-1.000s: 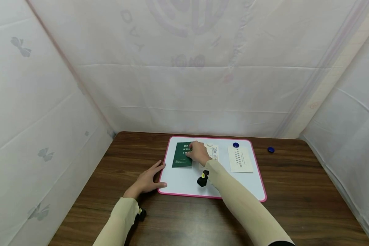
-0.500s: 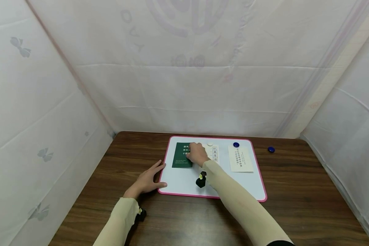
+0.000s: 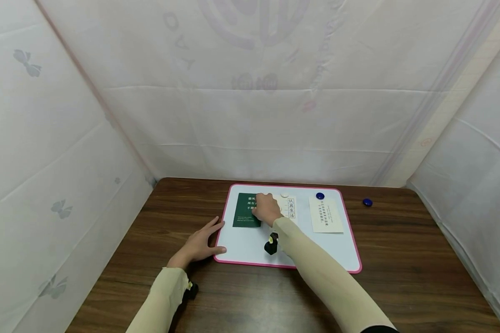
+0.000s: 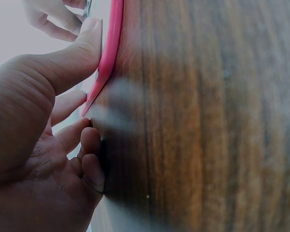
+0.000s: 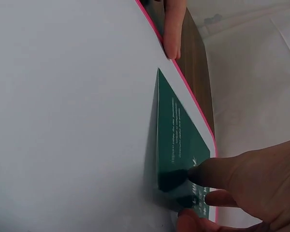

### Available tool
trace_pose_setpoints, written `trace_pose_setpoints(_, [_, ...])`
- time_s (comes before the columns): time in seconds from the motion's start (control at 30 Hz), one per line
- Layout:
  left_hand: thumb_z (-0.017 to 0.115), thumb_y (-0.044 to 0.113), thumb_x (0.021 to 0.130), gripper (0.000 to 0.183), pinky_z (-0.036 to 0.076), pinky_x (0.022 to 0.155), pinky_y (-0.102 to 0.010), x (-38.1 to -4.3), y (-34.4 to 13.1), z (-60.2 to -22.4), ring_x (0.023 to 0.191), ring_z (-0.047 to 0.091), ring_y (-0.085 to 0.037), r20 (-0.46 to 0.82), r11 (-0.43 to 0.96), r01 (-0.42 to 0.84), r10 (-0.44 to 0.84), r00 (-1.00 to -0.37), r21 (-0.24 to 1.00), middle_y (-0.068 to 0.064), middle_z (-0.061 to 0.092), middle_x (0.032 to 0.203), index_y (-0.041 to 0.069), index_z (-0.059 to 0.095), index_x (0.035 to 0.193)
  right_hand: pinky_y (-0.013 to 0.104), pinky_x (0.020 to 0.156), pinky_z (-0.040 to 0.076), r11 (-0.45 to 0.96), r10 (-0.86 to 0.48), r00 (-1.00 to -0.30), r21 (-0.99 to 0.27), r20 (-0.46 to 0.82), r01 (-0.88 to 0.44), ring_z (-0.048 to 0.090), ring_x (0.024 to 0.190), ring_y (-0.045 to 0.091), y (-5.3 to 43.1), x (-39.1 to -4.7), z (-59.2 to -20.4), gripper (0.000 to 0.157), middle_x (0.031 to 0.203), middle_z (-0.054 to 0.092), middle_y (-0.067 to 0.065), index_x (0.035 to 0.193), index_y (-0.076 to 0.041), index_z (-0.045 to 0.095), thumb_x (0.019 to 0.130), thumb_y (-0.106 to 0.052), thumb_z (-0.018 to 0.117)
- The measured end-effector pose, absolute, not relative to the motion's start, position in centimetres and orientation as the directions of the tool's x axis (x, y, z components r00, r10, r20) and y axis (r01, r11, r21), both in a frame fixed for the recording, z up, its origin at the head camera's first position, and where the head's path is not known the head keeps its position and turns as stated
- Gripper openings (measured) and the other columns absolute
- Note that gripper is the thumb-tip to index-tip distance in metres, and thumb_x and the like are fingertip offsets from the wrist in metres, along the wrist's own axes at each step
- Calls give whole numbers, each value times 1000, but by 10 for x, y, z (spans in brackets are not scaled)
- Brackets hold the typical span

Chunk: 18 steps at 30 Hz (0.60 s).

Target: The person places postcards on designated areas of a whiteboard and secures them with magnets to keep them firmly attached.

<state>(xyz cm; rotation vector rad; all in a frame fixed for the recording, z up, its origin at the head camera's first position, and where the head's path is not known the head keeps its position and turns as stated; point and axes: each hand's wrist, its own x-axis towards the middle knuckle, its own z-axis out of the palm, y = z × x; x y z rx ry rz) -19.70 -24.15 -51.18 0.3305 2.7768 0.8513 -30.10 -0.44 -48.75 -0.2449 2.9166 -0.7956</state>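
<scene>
A white magnetic board (image 3: 246, 243) with a pink rim lies on the table. My right hand (image 3: 268, 209) pinches the right edge of a dark green card (image 3: 242, 215) printed with white characters, at the board's upper left. In the right wrist view the card (image 5: 171, 130) stands tilted, with a shadow along its near edge. My left hand (image 3: 197, 243) spreads its fingers along the board's left side, thumb on the lower left corner. Beside my right hand lies a white card (image 3: 291, 208) with boxed characters, a white round magnet (image 3: 284, 195) at its top.
On the board's right side is a cream card (image 3: 327, 219) with a blue round magnet (image 3: 320, 196) at its top. Another blue magnet (image 3: 367, 202) lies on the brown wooden table (image 3: 408, 249), right of the board. White sheeting (image 3: 250, 129) hangs behind and at both sides.
My right hand has shifted slightly left and down, uncovering a little more of the boxed-character card. The green card has barely moved. My left hand stays where it was.
</scene>
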Motion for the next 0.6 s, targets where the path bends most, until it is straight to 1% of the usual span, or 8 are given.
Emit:
trace_pose_setpoints(0.37, [82,40,87,85,25,112,-74,-197,-241,-511,149,31,-46,-143,809,148,275,-951,569,-14,25,169,16,42,159,43,75,57,853,-190,-980,-503,-50,-140,60,88,24,-2,-300,-487,31,100,61,12,119,-1,69,95,-20,76])
trace_pose_setpoints(0.6, [82,40,87,85,25,112,-74,-197,-241,-511,149,31,-46,-150,810,140,270,-951,570,-14,25,169,16,42,159,43,74,56,847,-188,-981,-514,-54,-134,59,86,24,-2,-301,-487,27,97,60,11,114,-2,69,94,-20,76])
